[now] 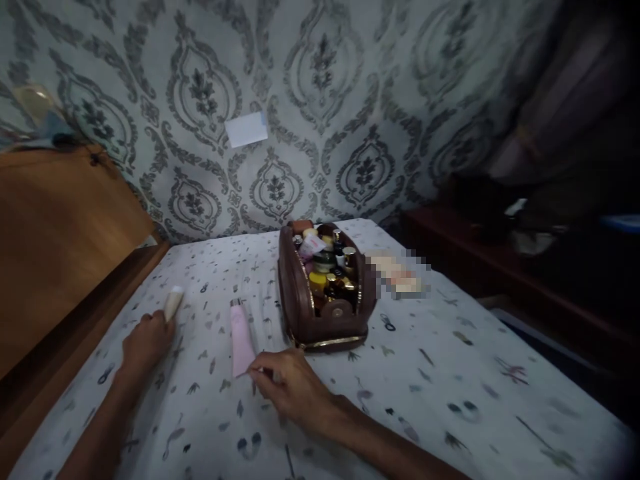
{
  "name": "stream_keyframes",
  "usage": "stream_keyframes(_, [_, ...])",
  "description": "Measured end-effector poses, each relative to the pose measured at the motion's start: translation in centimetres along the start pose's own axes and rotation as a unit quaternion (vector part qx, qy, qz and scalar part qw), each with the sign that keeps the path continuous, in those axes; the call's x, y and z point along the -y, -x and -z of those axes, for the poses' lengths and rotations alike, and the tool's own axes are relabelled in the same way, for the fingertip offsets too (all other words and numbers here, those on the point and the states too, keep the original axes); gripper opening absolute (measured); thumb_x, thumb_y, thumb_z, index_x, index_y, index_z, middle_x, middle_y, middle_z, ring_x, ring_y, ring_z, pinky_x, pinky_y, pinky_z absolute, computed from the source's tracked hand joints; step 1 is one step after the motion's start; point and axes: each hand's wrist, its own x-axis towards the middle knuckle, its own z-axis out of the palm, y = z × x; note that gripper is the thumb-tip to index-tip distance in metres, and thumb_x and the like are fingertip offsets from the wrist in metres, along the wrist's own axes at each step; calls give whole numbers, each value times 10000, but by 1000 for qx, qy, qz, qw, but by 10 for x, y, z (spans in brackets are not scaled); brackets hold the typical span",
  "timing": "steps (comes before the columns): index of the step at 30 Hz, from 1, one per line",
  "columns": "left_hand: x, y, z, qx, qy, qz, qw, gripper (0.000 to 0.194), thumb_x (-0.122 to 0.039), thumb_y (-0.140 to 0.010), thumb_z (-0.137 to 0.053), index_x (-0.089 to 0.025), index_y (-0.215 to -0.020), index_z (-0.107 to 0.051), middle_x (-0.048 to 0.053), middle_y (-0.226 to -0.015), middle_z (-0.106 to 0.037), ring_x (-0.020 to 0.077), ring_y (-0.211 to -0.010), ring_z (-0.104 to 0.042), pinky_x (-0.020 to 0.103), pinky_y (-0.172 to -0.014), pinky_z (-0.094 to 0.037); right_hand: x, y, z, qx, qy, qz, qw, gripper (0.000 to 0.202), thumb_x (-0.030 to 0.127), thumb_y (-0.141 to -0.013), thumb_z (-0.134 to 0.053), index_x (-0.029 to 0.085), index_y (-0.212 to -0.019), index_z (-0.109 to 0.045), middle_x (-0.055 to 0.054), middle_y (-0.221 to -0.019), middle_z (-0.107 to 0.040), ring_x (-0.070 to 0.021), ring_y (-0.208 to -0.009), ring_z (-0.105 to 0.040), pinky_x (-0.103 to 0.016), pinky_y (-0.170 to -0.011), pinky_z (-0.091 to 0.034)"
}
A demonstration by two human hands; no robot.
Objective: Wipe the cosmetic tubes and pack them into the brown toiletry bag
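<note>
My left hand (149,341) is closed around a cream-coloured tube (173,303), whose upper part sticks out past the fingers. With thumb and finger, my right hand (287,380) pinches the lower corner of a pink squeeze tube (241,339) that lies on the patterned cloth, its silver-looking cap pointing away from me. Just beyond my right hand stands a brown toiletry bag (295,307) with its zip undone. Packed inside are several bottles and jars, among them a yellow item (317,281) and a gold-capped bottle (349,256).
A white cloth (415,413) with small printed motifs covers the surface. Right of the bag lies a blurred-out flat item (397,272). A wooden panel (65,233) rises at the left, a patterned wall (320,133) stands behind, and a dark red ledge (450,250) runs along the right.
</note>
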Motion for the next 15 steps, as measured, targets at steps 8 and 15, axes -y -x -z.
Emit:
stream_keyframes(8, [-2,42,-4,-69,399,-3,914,502,-634,-766,-527,-184,-918,-690,95,-987,-746,341,-1032,-654,369,-786,-546,-6,-7,-23,-60,-175,-70,980,353,322,-864,-542,131,-1099,-724,-57,-770,-718,-161,-669,-652,-267,-669,-504])
stream_keyframes(15, [-61,146,-33,-120,418,-213,875,449,-559,-871,-511,-255,-1166,-661,59,-1154,-720,274,-1046,-675,317,-895,-530,-11,-2,-27,-54,-343,-54,936,546,586,-865,-550,211,-1262,-575,-75,-1135,-669,-222,-1039,-637,-350,-885,-501])
